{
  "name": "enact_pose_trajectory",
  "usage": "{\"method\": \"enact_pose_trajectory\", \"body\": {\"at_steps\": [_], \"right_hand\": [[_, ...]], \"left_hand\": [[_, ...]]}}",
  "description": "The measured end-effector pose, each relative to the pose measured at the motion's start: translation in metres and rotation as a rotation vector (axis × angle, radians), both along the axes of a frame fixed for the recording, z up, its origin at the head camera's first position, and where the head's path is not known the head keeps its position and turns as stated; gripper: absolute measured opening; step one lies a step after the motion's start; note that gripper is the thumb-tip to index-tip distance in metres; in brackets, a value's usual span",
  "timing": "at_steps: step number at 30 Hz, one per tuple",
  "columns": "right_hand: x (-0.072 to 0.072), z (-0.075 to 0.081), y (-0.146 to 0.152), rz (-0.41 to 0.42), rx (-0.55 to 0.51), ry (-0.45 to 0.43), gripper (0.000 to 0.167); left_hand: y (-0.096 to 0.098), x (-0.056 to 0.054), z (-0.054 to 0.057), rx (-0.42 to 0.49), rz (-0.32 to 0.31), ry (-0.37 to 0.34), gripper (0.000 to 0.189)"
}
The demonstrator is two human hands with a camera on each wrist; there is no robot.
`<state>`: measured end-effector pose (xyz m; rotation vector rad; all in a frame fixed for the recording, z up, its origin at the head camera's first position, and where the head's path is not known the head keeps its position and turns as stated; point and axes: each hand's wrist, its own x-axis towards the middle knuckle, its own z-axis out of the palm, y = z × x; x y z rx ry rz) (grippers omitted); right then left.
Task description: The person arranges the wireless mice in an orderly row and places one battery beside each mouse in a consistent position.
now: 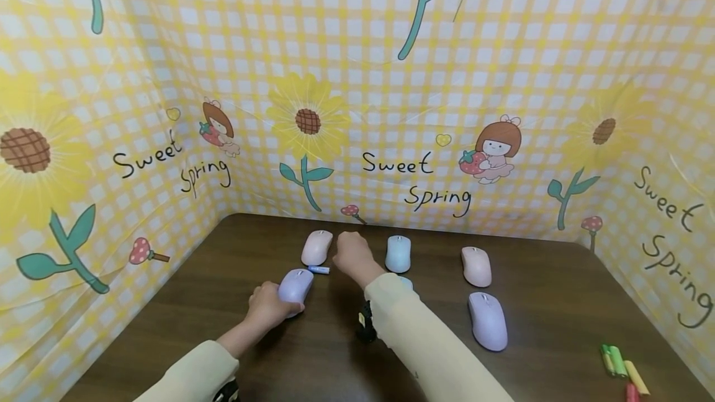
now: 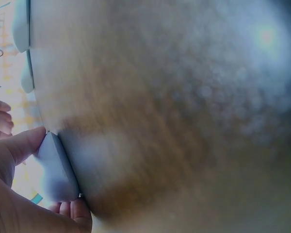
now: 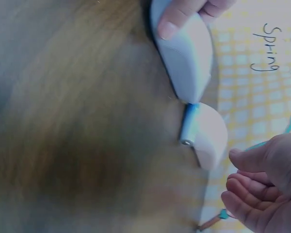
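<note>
My left hand (image 1: 264,310) grips a purple computer mouse (image 1: 296,288) by its sides on the dark table. In the left wrist view, the thumb is at one end of this mouse (image 2: 58,170) and fingertips are at the other. Just beyond it lies a small blue battery (image 1: 319,270), between it and a pink mouse (image 1: 317,247). My right hand (image 1: 352,256) is just right of the pink mouse. In the right wrist view that hand (image 3: 266,184) has loosely bent fingers and nothing in them, apart from the battery (image 3: 188,127).
Right of my right hand stands a light blue mouse (image 1: 398,254); another blue mouse (image 1: 405,282) is mostly hidden by my sleeve. Farther right sit a pink mouse (image 1: 476,267) and a purple mouse (image 1: 488,321). Green (image 1: 617,361), yellow (image 1: 636,377) and red (image 1: 632,392) batteries lie at the right. Patterned cloth surrounds the table.
</note>
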<state>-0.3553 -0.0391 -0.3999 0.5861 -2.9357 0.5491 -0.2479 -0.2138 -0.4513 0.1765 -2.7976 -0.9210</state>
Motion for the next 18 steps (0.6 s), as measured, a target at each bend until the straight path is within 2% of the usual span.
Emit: {"method": "enact_pose_trajectory", "body": {"at_steps": [11,14,17,18], "right_hand": [[0.006,0.027,0.037,0.022,-0.017,0.031,0.041],[0.011,0.032,0.046,0.025,-0.023,0.024,0.032],[0.016,0.039,0.055,0.016,-0.034,0.014,0.012],[0.018,0.042,0.058,0.012,-0.036,0.014,0.011]], "left_hand": [[0.000,0.001,0.001,0.002,-0.009,0.006,0.053],[0.000,0.001,0.001,0.000,-0.007,0.006,0.052],[0.000,0.001,0.001,-0.005,-0.011,0.005,0.052],[0.000,0.000,0.001,-0.006,-0.011,0.003,0.052]]}}
